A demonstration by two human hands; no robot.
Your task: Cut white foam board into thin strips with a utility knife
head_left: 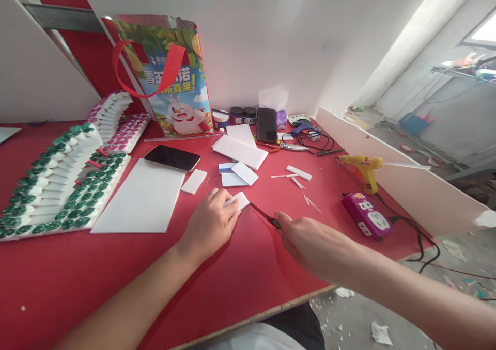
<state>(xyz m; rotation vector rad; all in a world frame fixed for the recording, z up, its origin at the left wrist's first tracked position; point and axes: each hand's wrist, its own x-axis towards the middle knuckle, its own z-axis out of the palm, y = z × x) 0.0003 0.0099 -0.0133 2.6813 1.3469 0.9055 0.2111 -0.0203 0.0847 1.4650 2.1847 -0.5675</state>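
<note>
My left hand [212,223] is closed on a small white board piece [241,201], pressing it against the red tabletop. Part of that piece is hidden under my fingers. A knife [265,217] with a thin dark blade is gripped in my right hand [310,241], its tip at the piece's right corner. Just beyond my left hand lie overlapping small white and blue cards [244,173]. Another small white piece [194,181] rests to the left, and narrow white strips [298,173] are scattered to the right.
A large white sheet [137,200], a phone [172,158] and green-studded white models [87,185] are at left. A bright bag [178,81] stands behind. A yellow glue gun [366,170] and purple power strip [367,216] with cables sit at right.
</note>
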